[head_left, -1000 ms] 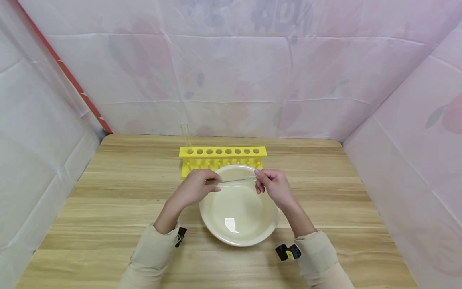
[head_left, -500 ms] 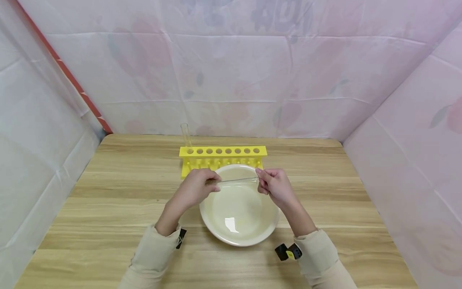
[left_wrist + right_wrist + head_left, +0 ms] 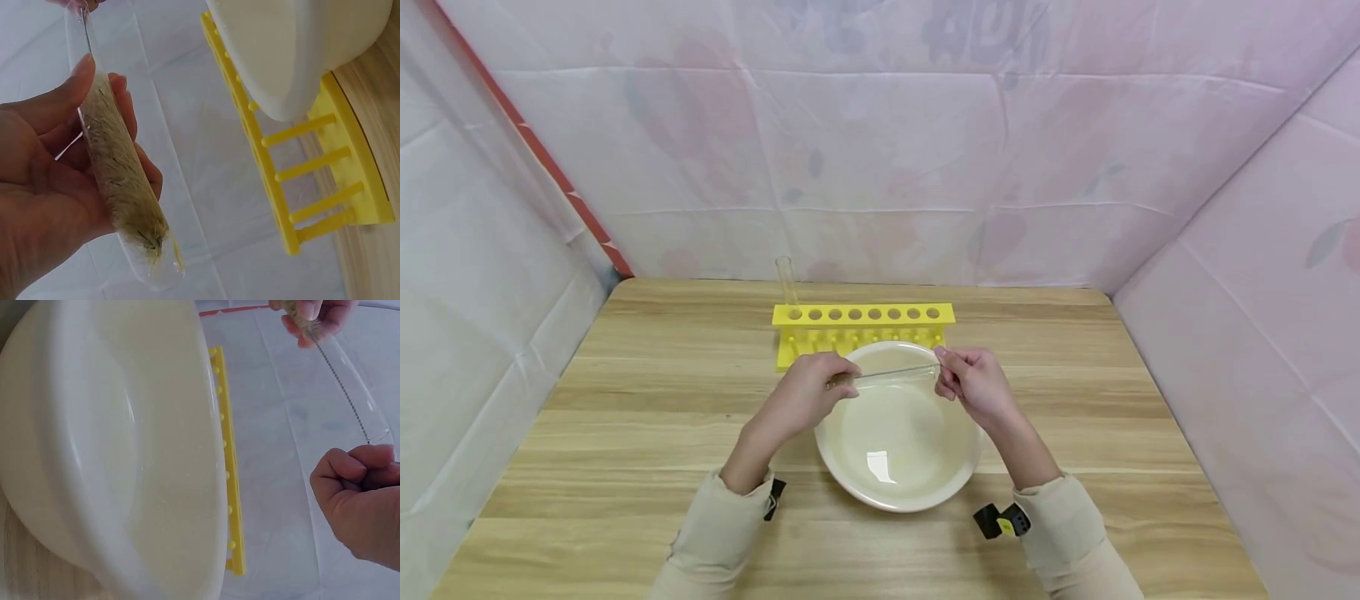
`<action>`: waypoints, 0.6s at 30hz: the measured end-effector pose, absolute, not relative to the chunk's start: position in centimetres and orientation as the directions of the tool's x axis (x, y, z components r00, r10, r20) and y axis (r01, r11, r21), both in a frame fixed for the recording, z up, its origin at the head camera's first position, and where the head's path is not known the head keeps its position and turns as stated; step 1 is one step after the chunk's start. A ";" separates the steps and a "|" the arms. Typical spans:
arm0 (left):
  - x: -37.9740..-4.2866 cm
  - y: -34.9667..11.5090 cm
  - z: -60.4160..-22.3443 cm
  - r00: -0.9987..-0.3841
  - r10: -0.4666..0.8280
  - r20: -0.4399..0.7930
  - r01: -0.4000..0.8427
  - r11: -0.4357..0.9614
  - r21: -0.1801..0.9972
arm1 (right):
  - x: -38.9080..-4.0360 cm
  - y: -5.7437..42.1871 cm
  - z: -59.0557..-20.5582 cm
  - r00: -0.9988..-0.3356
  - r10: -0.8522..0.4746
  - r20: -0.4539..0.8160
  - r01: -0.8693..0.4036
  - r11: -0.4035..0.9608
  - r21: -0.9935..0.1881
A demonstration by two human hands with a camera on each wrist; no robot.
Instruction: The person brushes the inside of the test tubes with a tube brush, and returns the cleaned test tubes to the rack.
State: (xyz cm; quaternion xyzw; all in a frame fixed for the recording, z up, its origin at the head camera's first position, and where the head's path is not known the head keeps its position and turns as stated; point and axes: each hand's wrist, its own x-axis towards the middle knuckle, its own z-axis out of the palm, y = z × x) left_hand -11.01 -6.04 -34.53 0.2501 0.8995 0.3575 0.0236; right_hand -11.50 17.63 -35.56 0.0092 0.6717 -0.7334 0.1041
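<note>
My left hand (image 3: 808, 387) holds a clear glass test tube (image 3: 153, 275) over the far side of the basin, fingers and thumb curled round it. Inside the tube sits a bristly test tube brush (image 3: 122, 169), its tuft near the rounded closed end in the left wrist view. The twisted wire handle (image 3: 342, 384) runs along the tube to its mouth. At that mouth my right hand (image 3: 977, 383) pinches the wire, with the other fingers curled. Part of the wire's end is hidden in that hand. Below both hands stands the cream basin (image 3: 898, 506), seemingly with water in it.
A yellow test tube rack (image 3: 865, 322) stands behind the basin, partly covered by it. One clear tube (image 3: 786, 279) stands upright in the leftmost hole. Wooden tabletop (image 3: 647, 417) surrounds these, and draped cloth walls (image 3: 880, 167) enclose the back and sides.
My right hand has shifted slightly right and its lower fingers have curled in more. The left hand and the tube stay almost where they were.
</note>
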 end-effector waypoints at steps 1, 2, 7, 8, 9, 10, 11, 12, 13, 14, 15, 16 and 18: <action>-11.1 -6.2 -34.6 -0.869 0.475 0.138 0.436 0.605 0.667 | -11.5 17.7 -35.6 -0.984 -0.134 -0.120 0.125 -0.027 -0.992; -11.1 -6.3 -34.7 -0.864 0.484 0.138 0.438 0.588 0.680 | -11.4 17.7 -35.7 -0.987 -0.134 -0.084 0.083 0.018 -0.996; -11.4 -6.9 -35.0 -0.836 0.525 0.158 0.457 0.509 0.729 | -11.3 18.0 -36.0 -0.986 -0.155 0.067 -0.090 0.141 -0.986; -11.4 -7.0 -35.0 -0.833 0.529 0.160 0.461 0.504 0.731 | -11.3 18.0 -36.0 -0.983 -0.161 0.085 -0.108 0.143 -0.984; -11.4 -7.0 -35.0 -0.834 0.528 0.159 0.458 0.502 0.733 | -11.2 18.1 -36.0 -0.982 -0.163 0.094 -0.118 0.144 -0.983; -11.3 -7.0 -35.0 -0.836 0.526 0.158 0.457 0.507 0.731 | -11.2 18.1 -36.0 -0.983 -0.160 0.093 -0.118 0.151 -0.981; -11.3 -6.9 -35.0 -0.841 0.519 0.154 0.452 0.515 0.728 | -11.2 18.1 -36.0 -0.984 -0.155 0.085 -0.109 0.155 -0.982; -11.3 -6.8 -34.9 -0.846 0.510 0.154 0.450 0.529 0.720 | -11.2 18.0 -35.9 -0.987 -0.146 0.068 -0.091 0.157 -0.983; -11.2 -6.7 -34.9 -0.852 0.500 0.152 0.445 0.542 0.713 | -11.2 18.0 -35.9 -0.990 -0.138 0.041 -0.061 0.144 -0.988; -11.2 -6.6 -34.9 -0.857 0.492 0.155 0.447 0.558 0.699 | -11.2 17.9 -35.8 -0.991 -0.132 0.010 -0.026 0.116 -0.993; -11.1 -6.5 -34.9 -0.862 0.481 0.159 0.446 0.574 0.686 | -11.2 17.9 -35.6 -0.991 -0.128 -0.026 0.016 0.082 -0.997; -11.1 -6.4 -34.9 -0.866 0.472 0.167 0.450 0.589 0.671 | -11.2 17.8 -35.5 -0.990 -0.126 -0.066 0.061 0.042 -0.997; -11.0 -6.2 -34.9 -0.869 0.460 0.181 0.459 0.613 0.644 | -11.2 17.8 -35.3 -0.981 -0.135 -0.142 0.151 -0.059 -0.987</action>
